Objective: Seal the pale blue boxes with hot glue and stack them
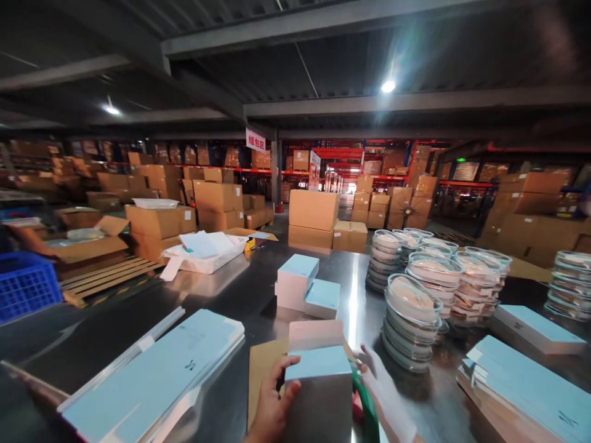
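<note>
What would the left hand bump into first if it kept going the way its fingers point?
The left hand already touches the small blue-topped box. Its fingers point right, into that box's side, so it meets the box first.

The table (240, 289) is bare metal, polished enough to mirror the ceiling lamps. The small box (318, 375) between the hands looks like matt card with a smooth pale-blue lid. Near right, the stacked round containers (410, 320) are clear glossy plastic. Far left, the crate (25, 283) is blue moulded plastic, the pallet (106, 277) rough bare wood, and the cartons (219, 203) dull brown corrugated cardboard.
</note>
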A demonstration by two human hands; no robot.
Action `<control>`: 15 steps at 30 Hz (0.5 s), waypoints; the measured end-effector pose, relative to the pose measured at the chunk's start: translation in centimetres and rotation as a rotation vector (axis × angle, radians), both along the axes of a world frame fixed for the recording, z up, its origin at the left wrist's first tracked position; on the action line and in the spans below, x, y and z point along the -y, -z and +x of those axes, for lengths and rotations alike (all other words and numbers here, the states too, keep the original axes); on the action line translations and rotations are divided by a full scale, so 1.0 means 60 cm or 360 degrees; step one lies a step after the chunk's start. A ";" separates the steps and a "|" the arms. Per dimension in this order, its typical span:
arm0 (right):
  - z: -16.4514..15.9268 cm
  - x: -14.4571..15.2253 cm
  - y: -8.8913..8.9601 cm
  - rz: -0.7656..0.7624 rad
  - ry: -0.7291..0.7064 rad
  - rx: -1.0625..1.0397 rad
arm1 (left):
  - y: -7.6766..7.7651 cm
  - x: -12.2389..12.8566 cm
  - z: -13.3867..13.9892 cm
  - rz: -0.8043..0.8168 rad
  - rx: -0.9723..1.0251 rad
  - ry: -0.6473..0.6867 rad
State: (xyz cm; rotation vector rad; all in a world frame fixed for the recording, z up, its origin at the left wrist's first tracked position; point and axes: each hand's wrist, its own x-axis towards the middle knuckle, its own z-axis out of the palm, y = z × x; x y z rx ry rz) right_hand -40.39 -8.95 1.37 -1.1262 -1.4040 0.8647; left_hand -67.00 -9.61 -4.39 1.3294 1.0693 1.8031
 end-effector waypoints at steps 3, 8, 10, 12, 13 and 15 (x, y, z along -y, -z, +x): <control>-0.064 -0.004 -0.056 -0.0015 -0.0593 -0.0260 | 0.018 -0.007 0.008 0.0066 0.0007 0.0202; -0.053 -0.012 -0.045 0.0111 -0.0535 0.0216 | 0.024 -0.024 0.009 0.0222 0.0341 0.0228; -0.027 -0.011 -0.017 0.0236 -0.0440 0.0384 | 0.005 -0.024 0.002 0.0324 0.0263 0.0308; -0.010 -0.009 0.005 0.0390 -0.0509 0.0418 | -0.020 -0.017 -0.009 0.0470 -0.0088 0.0468; -0.006 -0.007 0.012 0.0467 -0.0559 0.0423 | -0.032 -0.012 -0.015 0.0536 -0.0264 0.0555; -0.007 -0.003 0.024 0.0601 -0.0557 0.0448 | -0.048 -0.002 -0.027 0.0625 -0.0431 0.0644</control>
